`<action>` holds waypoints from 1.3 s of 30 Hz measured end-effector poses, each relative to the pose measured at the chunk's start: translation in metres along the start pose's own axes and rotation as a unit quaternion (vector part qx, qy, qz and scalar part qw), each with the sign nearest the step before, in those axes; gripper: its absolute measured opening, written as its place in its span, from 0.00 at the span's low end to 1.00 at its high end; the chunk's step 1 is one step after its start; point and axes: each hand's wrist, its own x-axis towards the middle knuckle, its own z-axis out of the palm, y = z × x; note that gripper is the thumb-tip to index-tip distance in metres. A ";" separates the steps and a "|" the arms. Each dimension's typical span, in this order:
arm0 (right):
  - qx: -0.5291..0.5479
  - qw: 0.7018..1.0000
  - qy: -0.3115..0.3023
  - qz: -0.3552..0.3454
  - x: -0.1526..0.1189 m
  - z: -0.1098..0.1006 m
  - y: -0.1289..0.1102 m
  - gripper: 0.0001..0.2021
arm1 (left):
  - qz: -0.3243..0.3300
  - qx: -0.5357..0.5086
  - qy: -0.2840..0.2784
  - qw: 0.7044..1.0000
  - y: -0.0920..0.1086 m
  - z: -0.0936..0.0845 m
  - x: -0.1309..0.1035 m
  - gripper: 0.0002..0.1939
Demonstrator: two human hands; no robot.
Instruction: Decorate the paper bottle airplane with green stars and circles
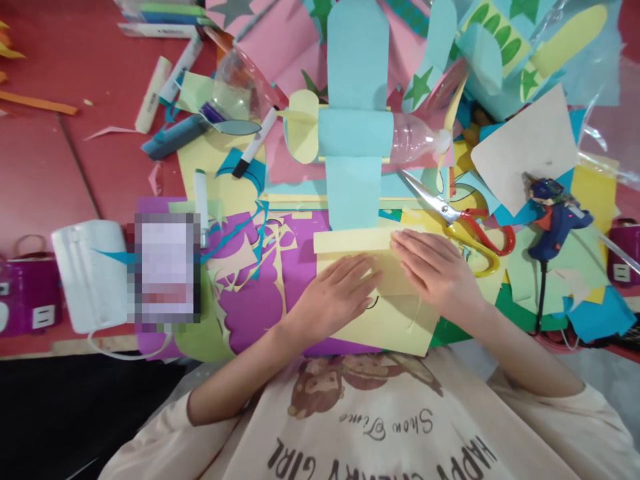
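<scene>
Both hands rest on a pale yellow sheet of paper (400, 327) with a folded strip along its far edge. My left hand (343, 290) lies on it with fingers stretched out. My right hand (433, 270) has its fingers extended and close together, the tips touching the right end of the folded edge. Just beyond lies a plastic bottle (413, 138) wrapped in light blue paper (355, 133), with blue paper flaps above and below it. Scissors (445, 210) with red and yellow handles lie open by my right hand.
A blue glue gun (553, 230) and its cord are at the right. Markers (153, 97), a white power bank (93, 273) and a pixelated phone (167, 267) lie left. Purple paper (255, 313), cut scraps and pink sheets (280, 40) with green stars cover much of the red table (40, 160).
</scene>
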 end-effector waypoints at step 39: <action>-0.016 0.987 -0.138 0.078 -0.008 0.039 -0.002 0.24 | -0.106 0.044 -0.056 0.992 -0.023 0.021 0.007 0.33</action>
